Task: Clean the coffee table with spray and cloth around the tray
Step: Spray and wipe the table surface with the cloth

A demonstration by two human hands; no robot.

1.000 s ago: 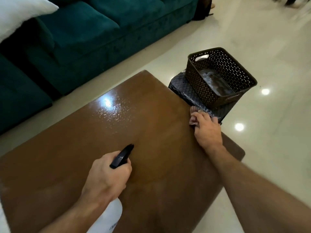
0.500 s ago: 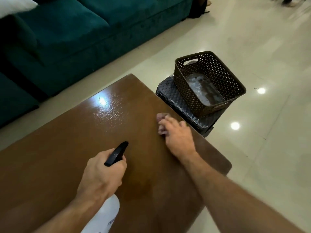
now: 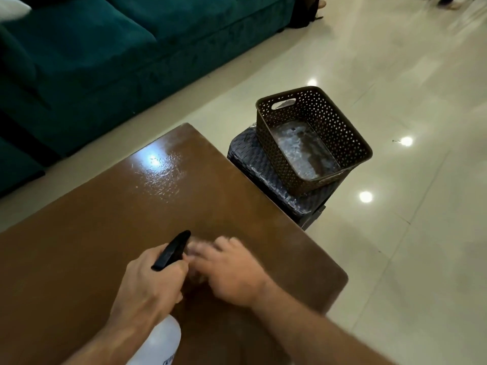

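The glossy brown coffee table [image 3: 110, 233] fills the lower left, with a wet sheen at its far corner. My left hand [image 3: 147, 288] grips a white spray bottle [image 3: 158, 343] with a black nozzle [image 3: 172, 250] that points away from me. My right hand [image 3: 229, 270] presses flat on the tabletop just right of the nozzle, blurred with motion. A small pinkish cloth [image 3: 193, 252] shows only as a blur under its fingertips. No tray is on the table.
A dark brown perforated basket [image 3: 350, 138] sits on a dark woven stool [image 3: 253, 159] off the table's right edge. A teal sofa [image 3: 105, 54] runs along the far left. Shiny cream floor tiles [image 3: 395, 259] lie to the right.
My right hand has slid with the cloth from the table's right edge by the stool leftward and toward me, up to the spray nozzle. The left hand has kept its hold on the bottle.
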